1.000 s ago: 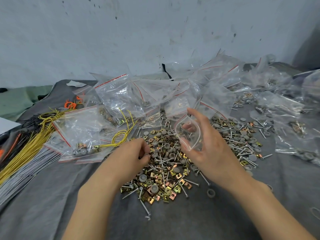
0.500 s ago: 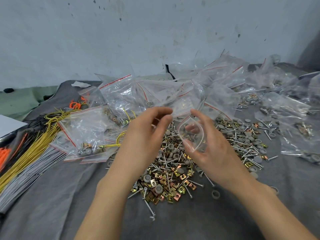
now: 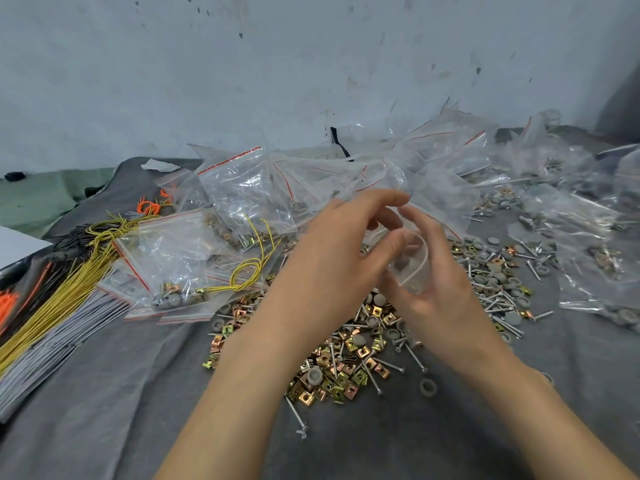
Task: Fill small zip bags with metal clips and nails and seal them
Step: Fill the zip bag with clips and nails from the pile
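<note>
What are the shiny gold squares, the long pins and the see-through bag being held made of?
The gold squares look like thin metal with a shiny yellow or coppery coating. They glint, and their edges look folded. The long pins look like bare, silvery metal nails, probably steel. The see-through bag looks like thin, soft plastic, since it is clear, glossy and bends easily.

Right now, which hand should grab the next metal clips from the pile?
Probably left. The right hand grips the small clear zip bag open; the left hand hovers at its mouth, directly above the pile of brass-coloured metal clips.
</note>
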A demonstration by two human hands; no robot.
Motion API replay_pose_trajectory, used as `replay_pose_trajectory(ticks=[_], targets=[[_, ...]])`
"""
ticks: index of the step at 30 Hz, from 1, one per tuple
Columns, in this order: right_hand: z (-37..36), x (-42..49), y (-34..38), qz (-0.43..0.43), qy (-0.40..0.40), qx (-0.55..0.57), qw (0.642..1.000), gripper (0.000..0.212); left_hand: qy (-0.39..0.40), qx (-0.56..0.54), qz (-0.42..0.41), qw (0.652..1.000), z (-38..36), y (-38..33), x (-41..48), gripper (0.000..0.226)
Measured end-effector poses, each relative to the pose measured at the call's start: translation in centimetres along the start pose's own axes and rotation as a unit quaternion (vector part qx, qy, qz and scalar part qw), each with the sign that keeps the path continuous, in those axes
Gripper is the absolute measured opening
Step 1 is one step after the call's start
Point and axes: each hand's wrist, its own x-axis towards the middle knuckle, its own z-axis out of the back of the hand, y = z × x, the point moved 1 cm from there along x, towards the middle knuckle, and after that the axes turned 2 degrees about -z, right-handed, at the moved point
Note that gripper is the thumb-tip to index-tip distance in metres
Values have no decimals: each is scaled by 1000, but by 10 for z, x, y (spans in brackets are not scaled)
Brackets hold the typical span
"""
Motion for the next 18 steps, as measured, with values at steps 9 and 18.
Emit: replay_pose_trajectory(ticks=[9, 18], targets=[[3, 2, 6, -25, -30, 86, 996, 61, -16, 0, 107, 994, 22, 32, -6, 32], [10, 5, 7, -63, -62, 140, 986, 59, 241, 178, 270, 915, 20, 83, -45, 40]])
